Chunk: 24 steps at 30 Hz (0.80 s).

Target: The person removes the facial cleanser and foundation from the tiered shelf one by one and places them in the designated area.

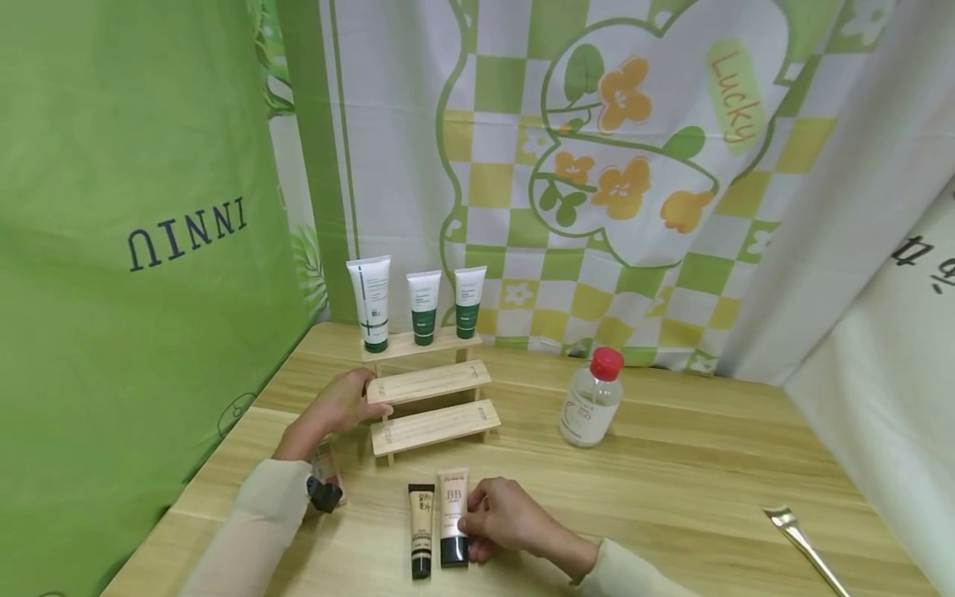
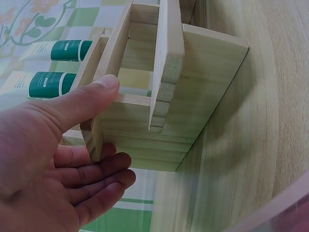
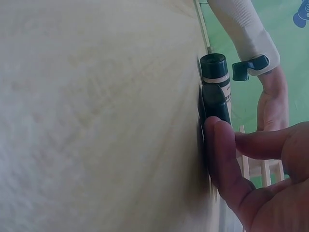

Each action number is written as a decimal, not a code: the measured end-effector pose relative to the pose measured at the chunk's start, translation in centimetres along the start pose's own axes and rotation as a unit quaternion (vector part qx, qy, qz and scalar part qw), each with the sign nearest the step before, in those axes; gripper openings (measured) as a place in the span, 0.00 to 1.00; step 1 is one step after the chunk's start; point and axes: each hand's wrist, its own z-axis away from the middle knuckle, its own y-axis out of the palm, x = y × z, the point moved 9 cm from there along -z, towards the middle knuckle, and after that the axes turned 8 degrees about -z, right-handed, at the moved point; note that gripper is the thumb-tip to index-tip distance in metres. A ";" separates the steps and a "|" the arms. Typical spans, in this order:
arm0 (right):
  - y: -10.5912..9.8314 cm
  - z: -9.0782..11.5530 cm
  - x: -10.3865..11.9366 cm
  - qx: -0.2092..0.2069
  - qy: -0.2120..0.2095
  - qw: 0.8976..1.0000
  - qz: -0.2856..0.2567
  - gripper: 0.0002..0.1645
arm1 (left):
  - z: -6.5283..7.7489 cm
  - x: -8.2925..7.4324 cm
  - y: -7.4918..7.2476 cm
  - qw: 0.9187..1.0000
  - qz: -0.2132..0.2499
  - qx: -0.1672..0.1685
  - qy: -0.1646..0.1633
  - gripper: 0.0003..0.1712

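My left hand [image 1: 339,404] holds the left end of the middle step of a three-tier wooden display stand [image 1: 436,424], thumb above the board and fingertips beneath it in the left wrist view. On the top step stand a large white tube [image 1: 370,300] and two smaller white-and-green tubes [image 1: 424,305]. My right hand [image 1: 515,521] pinches a pale pink BB cream tube [image 1: 453,510] by its right side, the thumb over its front and its black cap towards me. Beside it lies a slimmer gold tube [image 1: 421,526] with a black cap.
Right of the stand is a clear bottle [image 1: 589,406] with a red cap. A metal tool [image 1: 802,543] lies at the far right of the wooden table [image 1: 694,464]. Partly hidden under the left wrist is a clear, pinkish case [image 1: 332,468]. Curtains surround the table.
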 end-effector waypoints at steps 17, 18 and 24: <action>-4.4 -2.2 3.6 -0.049 -0.045 0.995 0.076 0.13 | -0.1 0.1 0.0 1.000 0.001 0.003 -0.007 0.23; -5.4 -3.0 4.6 -0.065 -0.063 0.992 0.085 0.15 | -0.1 0.1 0.0 1.000 0.001 0.002 -0.008 0.23; -12.3 -7.7 11.0 -0.210 -0.151 0.953 0.157 0.26 | -0.1 0.2 0.1 1.000 0.005 0.000 -0.001 0.25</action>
